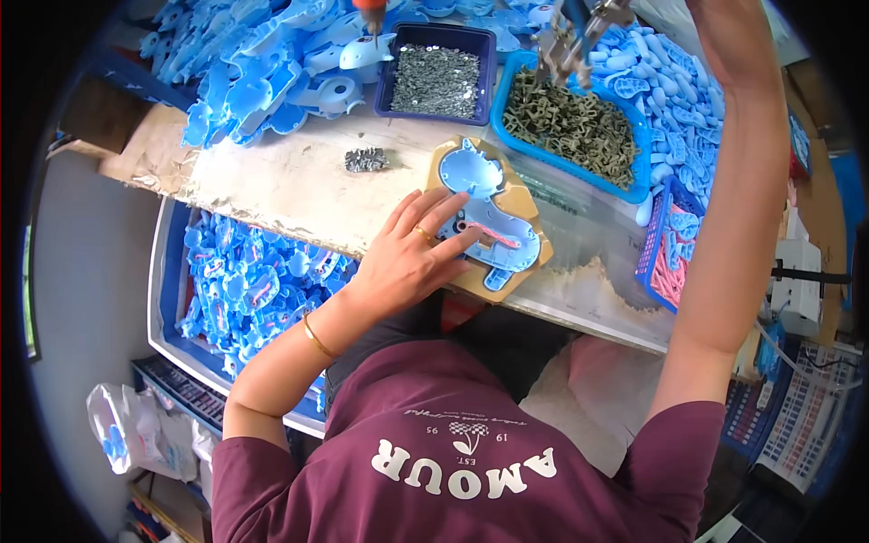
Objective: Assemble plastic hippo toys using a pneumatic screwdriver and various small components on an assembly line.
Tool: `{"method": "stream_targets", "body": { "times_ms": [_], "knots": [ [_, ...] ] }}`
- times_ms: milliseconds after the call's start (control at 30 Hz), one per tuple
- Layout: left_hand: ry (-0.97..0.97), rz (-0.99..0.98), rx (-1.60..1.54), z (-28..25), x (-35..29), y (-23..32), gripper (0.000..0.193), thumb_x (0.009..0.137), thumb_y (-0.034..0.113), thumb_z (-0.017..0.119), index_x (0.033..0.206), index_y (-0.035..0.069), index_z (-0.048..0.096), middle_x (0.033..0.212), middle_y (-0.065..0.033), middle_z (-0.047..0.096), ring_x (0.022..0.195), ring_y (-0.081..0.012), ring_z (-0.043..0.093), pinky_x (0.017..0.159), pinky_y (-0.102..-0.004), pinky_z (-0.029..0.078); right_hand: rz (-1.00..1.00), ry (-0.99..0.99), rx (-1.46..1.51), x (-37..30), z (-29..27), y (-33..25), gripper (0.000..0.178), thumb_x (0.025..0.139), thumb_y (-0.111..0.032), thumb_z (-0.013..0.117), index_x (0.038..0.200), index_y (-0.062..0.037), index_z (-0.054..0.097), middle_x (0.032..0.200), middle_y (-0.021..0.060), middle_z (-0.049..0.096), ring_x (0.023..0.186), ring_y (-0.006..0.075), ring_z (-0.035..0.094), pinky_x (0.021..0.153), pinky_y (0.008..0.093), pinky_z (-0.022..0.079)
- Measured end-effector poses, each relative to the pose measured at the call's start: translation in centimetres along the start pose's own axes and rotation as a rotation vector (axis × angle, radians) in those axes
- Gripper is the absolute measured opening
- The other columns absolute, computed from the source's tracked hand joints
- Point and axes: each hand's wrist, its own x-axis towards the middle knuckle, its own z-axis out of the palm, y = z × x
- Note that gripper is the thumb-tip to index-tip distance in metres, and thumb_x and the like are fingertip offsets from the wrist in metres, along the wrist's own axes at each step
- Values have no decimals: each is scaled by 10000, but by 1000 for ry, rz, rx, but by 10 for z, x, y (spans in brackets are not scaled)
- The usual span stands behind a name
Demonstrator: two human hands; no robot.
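My left hand (407, 249) lies with fingers spread over a tan holding block (527, 204). Its fingertips touch a blue plastic shell half (507, 231), which sits in the block's hollow. A thin pink piece (493, 235) lies inside that shell, beside a small dark round part partly under my fingers. Another rounded blue hollow part (471, 170) rests at the block's far end. My right arm reaches up along the right side; only the base of my right hand (729, 32) shows at the top edge, with its fingers out of the picture.
A dark tray of small screws (434, 83) and a blue basket of greenish-grey small parts (570, 127) stand beyond the block. An orange screwdriver (369, 9) hangs above. Blue shells (262, 81) pile far left; a bin (163, 303) of blue pieces sits below the table's left edge.
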Motion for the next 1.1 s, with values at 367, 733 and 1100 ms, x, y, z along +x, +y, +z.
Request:
{"method": "stream_targets", "body": {
  "times_ms": [367, 733, 1100],
  "knots": [
    [-29, -8, 95, 5, -3, 0, 496, 900, 423, 696, 1350, 237, 603, 1515, -106, 453, 1407, -324, 413, 1160, -512, 354, 274, 32, 799, -79, 60, -47, 644, 767, -107, 621, 1350, 60, 403, 807, 117, 639, 658, 162, 621, 603, 280, 543],
    [-15, -19, 119, 11, -3, 2, 493, 889, 433, 707, 1338, 245, 623, 1452, -104, 517, 1388, -335, 440, 1150, -511, 363, 287, 69, 605, -98, 74, -41, 578, 793, -98, 651, 1287, 82, 409, 717, 64, 619, 551, 122, 567, 546, 229, 474],
    [3, -13, 98, 12, -1, 3, 434, 901, 394, 701, 1286, 202, 639, 1379, -100, 577, 1368, -352, 460, 1157, -520, 359, 269, 308, 700, -89, 69, -39, 368, 873, -33, 670, 1206, 24, 524, 728, 30, 611, 591, 91, 582, 546, 234, 478]
  ]
}}
